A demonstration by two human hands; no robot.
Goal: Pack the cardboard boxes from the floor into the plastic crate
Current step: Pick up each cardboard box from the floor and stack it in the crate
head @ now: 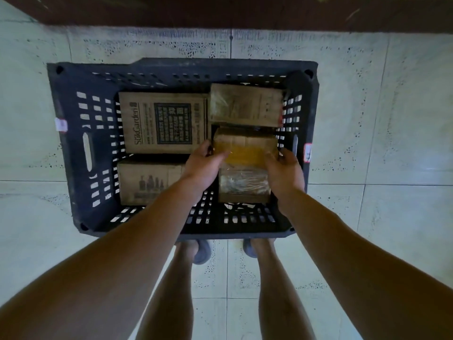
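From where I sit, the packing looks close to finished. The dark perforated plastic crate stands on the pale tiled floor and four boxes lie in it. A large printed brown cardboard box is at the far left, and a brown cardboard box with bottle drawings at the near left. A tape-wrapped brown cardboard box is at the far right, and a brown cardboard box under clear tape at the near right. The fifth, a small brown cardboard box with yellow tape, is held between the two right-hand boxes. The left hand grips its left side with the fingers curled over the edge, and the right hand grips its right side the same way. I cannot tell whether it sits on the crate bottom or hangs just above. No box lies on the floor in view (what is beyond the frame I cannot say). I judge that what is left is to seat this one and let go.
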